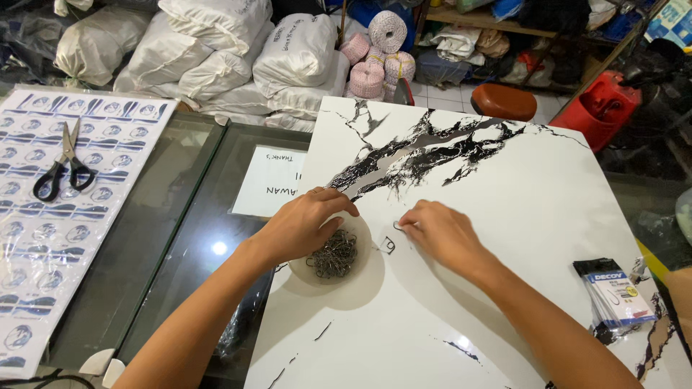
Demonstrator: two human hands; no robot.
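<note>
A small white bowl [362,268] sits on a white marble-pattern slab [504,216] and holds a tangled pile of metal hooks [333,254]. My left hand [303,225] rests over the bowl's left rim, fingers curled down onto the pile. My right hand [441,232] lies flat on the slab just right of the bowl, its fingertips pinching or pressing a single hook [398,226]. Another loose hook [388,247] lies on the slab between my hands.
A stack of small printed packets [614,294] lies at the slab's right edge. Black-handled scissors [63,167] rest on a printed blister sheet [50,238] at left. A glass counter [180,216] with a paper note [272,181] lies between. Sacks [238,57], twine spools [382,54] behind.
</note>
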